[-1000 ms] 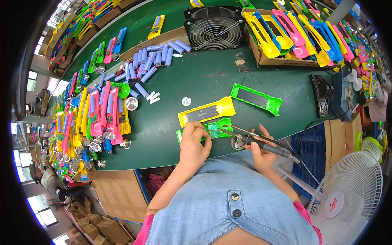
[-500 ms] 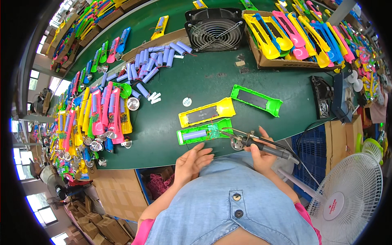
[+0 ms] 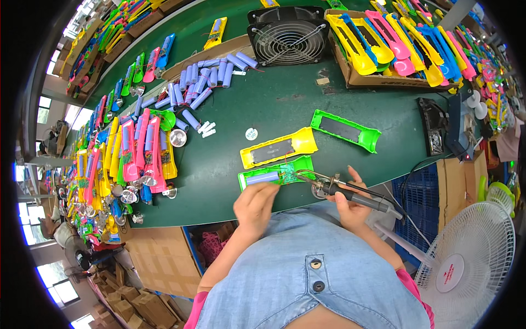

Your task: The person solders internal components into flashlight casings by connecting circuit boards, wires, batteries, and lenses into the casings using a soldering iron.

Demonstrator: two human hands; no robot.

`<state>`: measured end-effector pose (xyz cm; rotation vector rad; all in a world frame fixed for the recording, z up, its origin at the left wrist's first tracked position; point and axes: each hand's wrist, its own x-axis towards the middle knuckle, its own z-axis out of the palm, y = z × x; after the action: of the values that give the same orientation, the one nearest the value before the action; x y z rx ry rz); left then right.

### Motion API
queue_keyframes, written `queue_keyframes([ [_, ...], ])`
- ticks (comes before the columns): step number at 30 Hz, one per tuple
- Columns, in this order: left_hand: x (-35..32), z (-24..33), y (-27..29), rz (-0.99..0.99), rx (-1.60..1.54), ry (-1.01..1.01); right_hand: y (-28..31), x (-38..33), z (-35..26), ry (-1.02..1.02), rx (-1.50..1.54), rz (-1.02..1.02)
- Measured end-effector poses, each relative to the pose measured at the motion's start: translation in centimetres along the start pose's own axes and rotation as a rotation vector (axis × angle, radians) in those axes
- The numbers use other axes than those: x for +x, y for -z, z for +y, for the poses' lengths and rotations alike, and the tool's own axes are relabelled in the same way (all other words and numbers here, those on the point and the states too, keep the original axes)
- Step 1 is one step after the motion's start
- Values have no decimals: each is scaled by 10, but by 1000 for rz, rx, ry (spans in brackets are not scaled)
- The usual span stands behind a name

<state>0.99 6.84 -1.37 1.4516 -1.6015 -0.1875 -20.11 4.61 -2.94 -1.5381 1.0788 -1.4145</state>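
My right hand grips a soldering iron with a dark handle and a thin metal feed tube along it. The iron's tip reaches the small green circuit board inside a green plastic flashlight housing. A lilac cylindrical battery lies in that same housing. At its near edge, my left hand is closed in a pinch beside the battery; what the fingertips hold is hidden. A shiny reflector cup sits partly behind the iron. Just beyond lies a yellow housing half.
Another green housing half lies farther right. Loose batteries are heaped at back left, near stacked flashlight assemblies. A black fan and a cardboard box of housings stand behind. A white fan is at right.
My left hand has moved up to the green housing, its spread fingers now drawn into a pinch. The right hand and iron have barely moved.
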Motion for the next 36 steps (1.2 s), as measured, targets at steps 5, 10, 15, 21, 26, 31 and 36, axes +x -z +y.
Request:
queue_keyframes([
  [5, 5, 2, -10, -155, 162, -135, 3, -4, 1, -7, -11, -2],
  [10, 11, 3, -7, -216, 272, -228, 1, -8, -2, -135, 81, 43],
  [15, 15, 3, -4, -281, 300, -354, -1, -12, -1, -302, 338, 84],
  [21, 14, 3, -6, -268, 299, -383, 1, -14, 4, -233, 256, 59],
  [26, 13, 3, -6, -315, 320, -386, -1, -13, 4, -204, 267, 54],
  [31, 15, 3, -5, -310, 290, -368, -4, -14, 5, -209, 242, 52],
  [36, 16, 5, -5, -298, 277, -338, -7, -12, 1, -303, 305, 73],
])
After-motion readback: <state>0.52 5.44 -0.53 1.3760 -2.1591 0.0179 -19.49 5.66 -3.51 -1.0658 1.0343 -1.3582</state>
